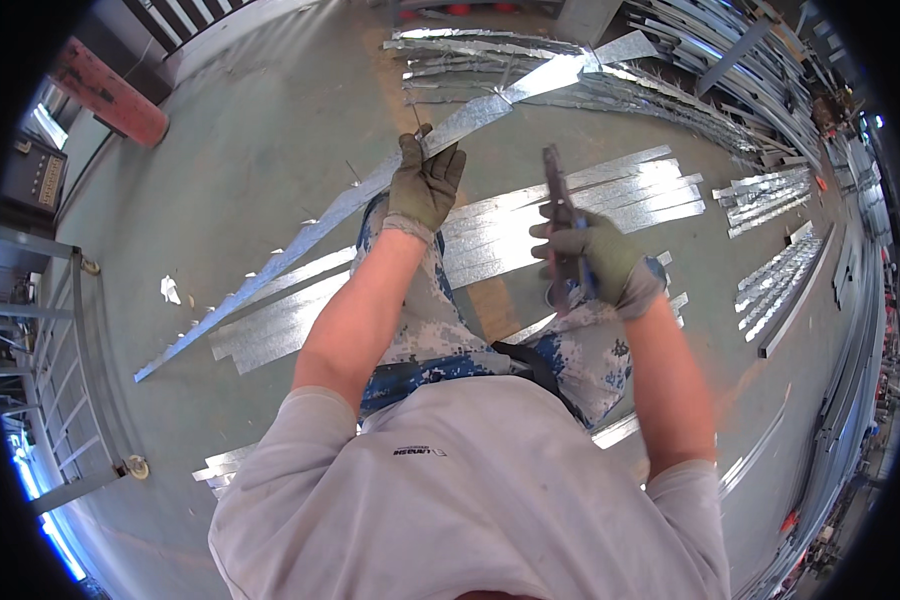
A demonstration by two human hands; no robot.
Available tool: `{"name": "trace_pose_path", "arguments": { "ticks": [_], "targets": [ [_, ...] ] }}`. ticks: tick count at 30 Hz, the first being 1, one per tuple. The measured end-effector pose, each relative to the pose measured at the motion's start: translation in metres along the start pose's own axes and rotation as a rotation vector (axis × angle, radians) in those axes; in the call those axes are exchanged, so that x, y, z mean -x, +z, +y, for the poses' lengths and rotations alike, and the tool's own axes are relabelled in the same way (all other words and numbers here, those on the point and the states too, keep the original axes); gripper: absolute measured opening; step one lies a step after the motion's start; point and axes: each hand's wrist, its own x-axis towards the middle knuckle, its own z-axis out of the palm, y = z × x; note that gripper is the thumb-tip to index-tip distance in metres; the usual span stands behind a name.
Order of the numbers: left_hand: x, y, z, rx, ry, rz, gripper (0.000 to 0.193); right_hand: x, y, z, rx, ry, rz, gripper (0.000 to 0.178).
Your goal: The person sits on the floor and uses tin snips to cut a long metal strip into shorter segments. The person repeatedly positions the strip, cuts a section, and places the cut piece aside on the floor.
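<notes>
The slanting galvanised metal strip point(475, 118) is held above the floor point(270, 130) in the grip of the left hand point(426, 185); a hand tool point(559, 190) (blurred, possibly snips) is clasped by the right hand point(600, 247); raised tabs point(311, 222) appear already made; flat strips point(500, 238) below seem left unworked.

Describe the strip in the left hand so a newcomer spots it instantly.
On the greenish floor, find the flat, shiny metal strips laid side by side in front of the person. Over them, the gloved left hand holds one long strip slanting from lower left to upper right. Unlike those neighbours, it is in hand, with small prongs jutting along its edge.
</notes>
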Motion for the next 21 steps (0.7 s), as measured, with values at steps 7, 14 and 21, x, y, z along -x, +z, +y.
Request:
{"name": "trace_pose_path", "arguments": {
  "ticks": [7,14,21],
  "targets": [
    [0.004,-0.014,0.006,0.028,0.017,0.070,0.038,-0.025,0.037,0.033,-0.324,0.048,-0.234,0.058],
    [0.009,-0.013,0.004,-0.035,0.005,0.025,0.037,-0.057,0.042,0.035,0.139,-0.058,-0.047,0.053],
    [0.008,-0.009,-0.009,-0.053,0.002,0.018,0.039,-0.060,0.043,0.033,0.377,-0.186,0.076,0.045]
  ]
}}
